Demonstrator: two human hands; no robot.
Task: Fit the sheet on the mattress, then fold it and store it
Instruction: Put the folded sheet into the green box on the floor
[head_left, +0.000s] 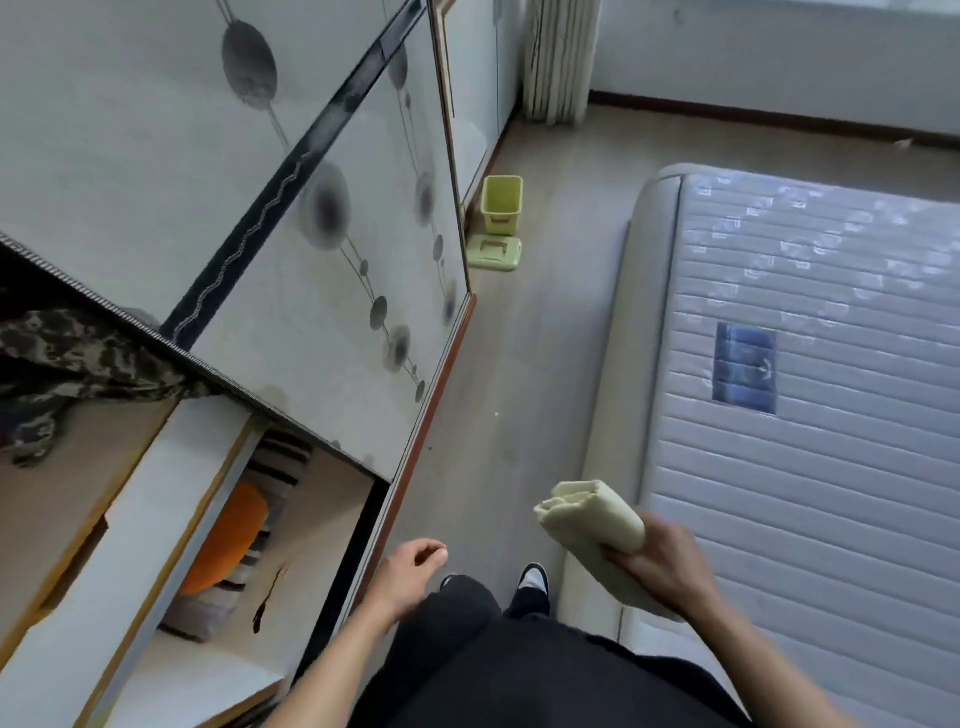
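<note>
Right hand (657, 564) grips the folded sheet (592, 522) beside the mattress (810, 322); left hand (413, 564) hangs loose, empty. Carry it level, away from the mattress, into the open wardrobe (311, 525).

You see soft daylight from the far right, glaring on the mattress (810, 332). Edges bend wide-angle; the whole frame looks slightly soft.

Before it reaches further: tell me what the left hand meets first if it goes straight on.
Probably bare floor: the left hand points ahead along the wardrobe door, with nothing nearer showing; depth is unclear.
</note>
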